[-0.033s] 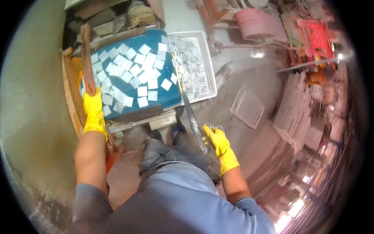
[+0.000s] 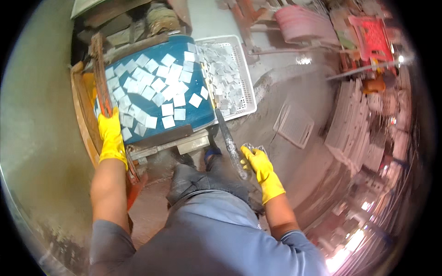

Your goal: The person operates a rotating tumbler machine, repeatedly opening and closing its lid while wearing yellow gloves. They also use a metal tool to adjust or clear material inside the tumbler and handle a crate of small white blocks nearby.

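Observation:
My left hand (image 2: 111, 133), in a yellow rubber glove, is closed round a rusty metal bar (image 2: 100, 69) along the left side of a blue conveyor belt (image 2: 193, 117). Many pale square tiles (image 2: 157, 84) lie scattered and partly overlapping on the belt. At its right end, a white plastic basket (image 2: 251, 99) holds a heap of similar tiles (image 2: 224, 76). My right hand (image 2: 260, 165), also yellow-gloved, is curled beside a dark, worn rod (image 2: 229, 142). A greyish, shiny object shows at its fingers; its kind is unclear.
A pale slatted panel (image 2: 294, 125) lies on the wet floor to the right. Beyond it stand stacked pale boards (image 2: 343, 124). Pink rounded pieces (image 2: 306, 25) and a red plastic crate (image 2: 370, 39) are at the far right. A wooden side board (image 2: 85, 117) edges the machine.
The whole view has shifted very slightly. Both hands keep their places, and the tiles on the belt look the same.

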### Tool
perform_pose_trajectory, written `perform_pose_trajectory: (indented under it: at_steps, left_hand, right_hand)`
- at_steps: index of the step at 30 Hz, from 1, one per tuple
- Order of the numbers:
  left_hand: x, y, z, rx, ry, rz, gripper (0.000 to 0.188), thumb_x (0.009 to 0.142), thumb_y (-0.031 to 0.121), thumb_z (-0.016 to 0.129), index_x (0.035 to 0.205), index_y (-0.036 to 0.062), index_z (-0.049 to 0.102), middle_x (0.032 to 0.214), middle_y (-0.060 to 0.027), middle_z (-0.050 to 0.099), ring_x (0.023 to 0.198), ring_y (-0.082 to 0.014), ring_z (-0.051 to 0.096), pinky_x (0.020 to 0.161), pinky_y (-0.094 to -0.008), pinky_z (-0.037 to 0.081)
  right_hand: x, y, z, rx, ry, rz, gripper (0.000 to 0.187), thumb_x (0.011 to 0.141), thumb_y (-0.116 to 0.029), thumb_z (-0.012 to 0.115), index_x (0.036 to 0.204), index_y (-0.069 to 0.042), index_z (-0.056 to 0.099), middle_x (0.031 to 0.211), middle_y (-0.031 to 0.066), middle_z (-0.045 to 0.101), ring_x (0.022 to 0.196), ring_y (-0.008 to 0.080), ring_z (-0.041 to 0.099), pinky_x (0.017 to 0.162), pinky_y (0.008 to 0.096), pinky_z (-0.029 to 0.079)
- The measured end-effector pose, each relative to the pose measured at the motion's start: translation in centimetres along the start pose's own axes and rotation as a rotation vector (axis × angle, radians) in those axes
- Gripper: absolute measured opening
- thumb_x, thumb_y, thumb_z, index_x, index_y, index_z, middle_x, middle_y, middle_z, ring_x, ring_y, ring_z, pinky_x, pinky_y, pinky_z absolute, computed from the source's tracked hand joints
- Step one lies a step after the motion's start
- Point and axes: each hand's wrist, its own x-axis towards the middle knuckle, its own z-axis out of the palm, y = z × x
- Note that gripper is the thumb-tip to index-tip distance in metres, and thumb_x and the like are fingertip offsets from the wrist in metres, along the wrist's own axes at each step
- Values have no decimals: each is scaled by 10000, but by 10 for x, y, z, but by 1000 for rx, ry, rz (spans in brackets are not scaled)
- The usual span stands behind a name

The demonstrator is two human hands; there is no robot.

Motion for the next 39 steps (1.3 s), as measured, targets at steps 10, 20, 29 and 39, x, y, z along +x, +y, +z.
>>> perform_pose_trajectory:
  at_steps: [10, 20, 29, 39]
  left_hand:
    - [-3, 7, -3, -41, -22, -3, 558, 892, 382, 817, 1253, -19, 672, 1193, -191, 741, 1091, -358, 700, 940, -430, 527]
    - [-20, 42, -19, 11, -19, -111, 523, 932, 302, 806, 1323, -6, 646, 1245, -151, 730, 1103, -317, 696, 969, -403, 525]
    - [-18, 28, -18, -38, -14, -82, 571, 928, 339, 805, 1342, -14, 632, 1277, -174, 715, 1141, -335, 685, 989, -406, 518]
    - [-13, 33, -21, 7, -9, -154, 562, 944, 325, 799, 1358, -6, 614, 1316, -162, 698, 1175, -331, 671, 1025, -394, 507]
  right_hand:
    - [26, -38, -14, -103, -34, -72, 520, 990, -479, 709, 1152, 15, 710, 849, 86, 735, 671, 169, 668, 637, 317, 547]
    - [50, -120, -10, -160, -51, -94, 660, 940, -556, 721, 1177, 60, 707, 865, 118, 737, 670, 199, 658, 628, 354, 524]
    - [114, -121, 4, -66, 20, -142, 616, 948, -563, 722, 1066, 41, 737, 774, 103, 717, 572, 201, 633, 537, 358, 499]
    - [136, -80, 29, 493, 69, 114, 629, 948, -605, 714, 961, 23, 682, 782, 140, 720, 555, 218, 641, 507, 296, 542]
